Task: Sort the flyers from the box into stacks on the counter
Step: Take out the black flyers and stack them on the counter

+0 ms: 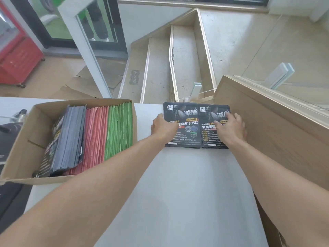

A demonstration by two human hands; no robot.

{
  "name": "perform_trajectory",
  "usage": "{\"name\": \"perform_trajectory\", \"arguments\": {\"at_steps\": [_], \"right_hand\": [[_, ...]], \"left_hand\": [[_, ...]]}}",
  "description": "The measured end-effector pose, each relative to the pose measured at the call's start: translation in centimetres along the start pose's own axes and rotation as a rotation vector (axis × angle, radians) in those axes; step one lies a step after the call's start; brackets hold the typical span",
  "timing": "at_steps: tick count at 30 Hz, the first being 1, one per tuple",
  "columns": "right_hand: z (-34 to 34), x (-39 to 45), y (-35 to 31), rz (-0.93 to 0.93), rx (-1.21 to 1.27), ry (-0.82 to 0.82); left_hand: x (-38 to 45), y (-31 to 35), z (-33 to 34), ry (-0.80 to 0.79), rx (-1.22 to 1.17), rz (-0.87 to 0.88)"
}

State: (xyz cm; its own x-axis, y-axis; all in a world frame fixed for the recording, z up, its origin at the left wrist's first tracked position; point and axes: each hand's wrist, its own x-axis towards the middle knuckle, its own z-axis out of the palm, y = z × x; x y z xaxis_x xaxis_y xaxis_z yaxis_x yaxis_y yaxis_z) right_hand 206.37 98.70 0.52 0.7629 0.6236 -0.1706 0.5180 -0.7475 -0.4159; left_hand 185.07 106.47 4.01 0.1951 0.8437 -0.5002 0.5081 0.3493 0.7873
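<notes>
At the left of the white worktop (187,184) you have the cardboard box (21,139), open on top. In it the flyers stand on edge in packs, their long axis running away from you: first the dark flyers (69,138), leaning to the left, then the red flyers (94,138), then the green flyers (119,131). The far-left dark sheet is tilted, and its print is too blurred to read.

To the right of the box, two dark stacks lie flat on the worktop, side by side and touching, long axis pointing away from you, with the headlines at the far end. Your left hand (164,126) rests on the left stack (183,125), its fingers bent over the left edge. Your right hand (229,127) lies on the right stack (213,125) with its fingers spread flat. Both hands hide the middle text. I cannot tell how thick the stacks are.

Just beside the right stack stands a wooden panel (277,132), cut off by the frame.
</notes>
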Motion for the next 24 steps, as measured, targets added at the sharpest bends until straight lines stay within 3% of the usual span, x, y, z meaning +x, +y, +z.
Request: {"name": "perform_trajectory", "arguments": {"at_steps": [2,4,8,11,14,17,21,24], "right_hand": [[-0.3,-1.5,-3.3,-0.163,0.126,0.131],[-0.2,-3.8,-8.1,-0.298,0.320,0.131],[1.7,-10.5,-16.9,-0.551,0.463,-0.004],[4.5,-16.3,-22.0,-0.702,0.409,-0.225],[7.3,-21.3,-25.9,-0.776,0.271,-0.461],[9.6,-24.6,-28.5,-0.771,0.106,-0.507],[11.7,-27.2,-30.4,-0.735,-0.184,-0.358],[12.7,-27.8,-31.4,-0.661,-0.191,-0.394]], "left_hand": [[-1.3,0.0,-2.0,0.077,0.023,0.178],[-2.7,-0.2,-4.7,0.161,-0.033,0.369],[-4.9,-1.8,-11.8,0.410,-0.209,0.477],[-5.2,-5.4,-18.6,0.598,-0.032,0.488],[-4.4,-9.9,-24.3,0.517,0.235,0.302],[-4.2,-13.5,-27.5,0.394,0.329,0.162],[-4.1,-14.9,-29.0,0.357,0.190,0.243],[-4.7,-14.9,-29.9,0.257,0.051,0.351]]}}
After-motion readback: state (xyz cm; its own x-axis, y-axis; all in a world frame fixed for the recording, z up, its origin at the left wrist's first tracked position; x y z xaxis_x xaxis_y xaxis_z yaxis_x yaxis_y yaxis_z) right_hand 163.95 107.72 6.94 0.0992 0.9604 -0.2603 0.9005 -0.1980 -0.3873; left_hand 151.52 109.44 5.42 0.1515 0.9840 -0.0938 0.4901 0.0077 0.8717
